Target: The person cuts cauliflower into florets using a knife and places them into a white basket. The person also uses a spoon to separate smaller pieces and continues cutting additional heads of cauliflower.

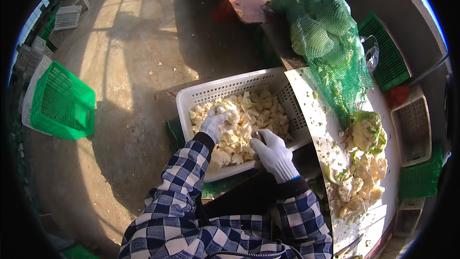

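Observation:
In a white knitted glove, my left hand (pixel 214 124) grips a cauliflower piece (pixel 231 112) above a white plastic crate (pixel 185 115). My right hand (pixel 272 153), gloved the same way, is closed around the handle of a knife (pixel 247 113), whose thin blade points away from me toward the held piece. Whether the blade touches it I cannot tell. Cut cauliflower florets (pixel 267 109) fill the lower part of the crate beneath both hands.
On the white tabletop (pixel 305 86) at right lie a cauliflower head (pixel 366 133), trimmed cauliflower stems (pixel 363 187) and scraps. A green mesh sack (pixel 323 32) of round heads rests behind them. A green crate (pixel 64 102) stands on the floor at left; more crates (pixel 411 129) line the far right.

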Demonstrator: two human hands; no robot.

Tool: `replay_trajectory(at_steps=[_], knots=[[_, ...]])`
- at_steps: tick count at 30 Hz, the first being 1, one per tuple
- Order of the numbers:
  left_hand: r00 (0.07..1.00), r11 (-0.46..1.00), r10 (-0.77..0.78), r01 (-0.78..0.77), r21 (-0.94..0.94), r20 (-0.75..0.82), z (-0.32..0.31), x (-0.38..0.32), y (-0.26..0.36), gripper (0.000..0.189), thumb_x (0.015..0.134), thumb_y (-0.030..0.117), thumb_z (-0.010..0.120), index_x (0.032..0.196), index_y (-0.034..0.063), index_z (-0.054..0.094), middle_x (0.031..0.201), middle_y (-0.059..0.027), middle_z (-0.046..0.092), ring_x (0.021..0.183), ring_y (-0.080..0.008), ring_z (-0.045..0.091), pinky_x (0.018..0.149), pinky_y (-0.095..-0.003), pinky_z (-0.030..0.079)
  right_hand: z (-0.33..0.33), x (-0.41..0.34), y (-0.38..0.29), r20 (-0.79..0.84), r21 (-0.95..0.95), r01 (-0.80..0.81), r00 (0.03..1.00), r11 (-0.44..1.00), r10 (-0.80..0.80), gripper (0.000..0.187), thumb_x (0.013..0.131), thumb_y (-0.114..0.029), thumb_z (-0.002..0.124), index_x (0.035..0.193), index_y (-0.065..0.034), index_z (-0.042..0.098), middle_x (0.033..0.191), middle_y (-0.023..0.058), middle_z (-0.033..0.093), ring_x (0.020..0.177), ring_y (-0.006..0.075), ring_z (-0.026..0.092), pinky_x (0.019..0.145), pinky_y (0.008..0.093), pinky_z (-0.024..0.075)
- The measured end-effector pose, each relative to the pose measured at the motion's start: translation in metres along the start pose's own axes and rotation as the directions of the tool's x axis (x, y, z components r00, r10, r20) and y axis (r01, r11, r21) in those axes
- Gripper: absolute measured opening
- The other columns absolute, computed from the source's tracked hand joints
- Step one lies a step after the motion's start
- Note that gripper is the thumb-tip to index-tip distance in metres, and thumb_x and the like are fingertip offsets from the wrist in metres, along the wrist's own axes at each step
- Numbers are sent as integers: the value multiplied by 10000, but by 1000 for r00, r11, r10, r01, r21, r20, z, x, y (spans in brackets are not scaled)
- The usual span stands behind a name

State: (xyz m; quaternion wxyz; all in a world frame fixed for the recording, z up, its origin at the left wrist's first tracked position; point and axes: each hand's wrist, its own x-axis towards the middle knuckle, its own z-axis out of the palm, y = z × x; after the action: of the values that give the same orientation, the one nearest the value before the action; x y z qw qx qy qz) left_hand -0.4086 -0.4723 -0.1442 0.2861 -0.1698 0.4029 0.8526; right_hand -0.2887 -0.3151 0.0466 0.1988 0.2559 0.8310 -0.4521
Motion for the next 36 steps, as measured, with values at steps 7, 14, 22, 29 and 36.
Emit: replay_trajectory(at_steps=[7, 14, 22, 29, 36], knots=[[968, 975, 221, -221, -12, 120, 44, -49, 4, 365, 931, 104, 593, 1262, 99, 439, 1108, -93, 601, 937, -243, 651, 755, -418, 624, 13, 4, 18, -143, -14, 147, 979, 989, -147, 377, 929, -394, 577, 1123, -77, 639, 809, 169, 695, 754, 308, 705, 697, 393, 530], [936, 930, 345, -351, 104, 72, 76, -78, -8, 339, 960, 134, 592, 1246, 88, 416, 1044, -59, 610, 748, -159, 638, 634, -298, 577, 16, -11, 37, -225, 25, 281, 937, 959, -269, 316, 965, -347, 587, 1093, -64, 645, 864, 209, 698, 857, 383, 687, 752, 426, 532], [943, 944, 330, -328, -41, 43, 100, -95, -8, 256, 931, 30, 556, 1144, 96, 428, 1026, -69, 532, 899, -170, 595, 753, -358, 617, 25, -22, 48, -273, -57, 260, 925, 964, -266, 326, 966, -377, 567, 1042, -66, 627, 846, 234, 686, 846, 418, 670, 740, 488, 519], [939, 941, 339, -338, -31, 59, 100, -98, -15, 358, 921, 19, 600, 1221, 59, 408, 1064, -91, 590, 830, -184, 655, 705, -340, 612, 25, -30, 41, -291, -226, 133, 936, 965, -197, 400, 977, -454, 497, 1111, -101, 632, 888, 194, 702, 862, 377, 682, 773, 465, 519], [924, 915, 378, -382, 128, 58, 89, -88, -26, 291, 941, 30, 588, 1189, 54, 439, 954, -64, 606, 714, -132, 634, 639, -287, 580, 22, -27, 31, -252, -336, 77, 953, 939, -169, 481, 990, -467, 466, 964, 0, 578, 864, 278, 672, 872, 432, 670, 759, 522, 516]])
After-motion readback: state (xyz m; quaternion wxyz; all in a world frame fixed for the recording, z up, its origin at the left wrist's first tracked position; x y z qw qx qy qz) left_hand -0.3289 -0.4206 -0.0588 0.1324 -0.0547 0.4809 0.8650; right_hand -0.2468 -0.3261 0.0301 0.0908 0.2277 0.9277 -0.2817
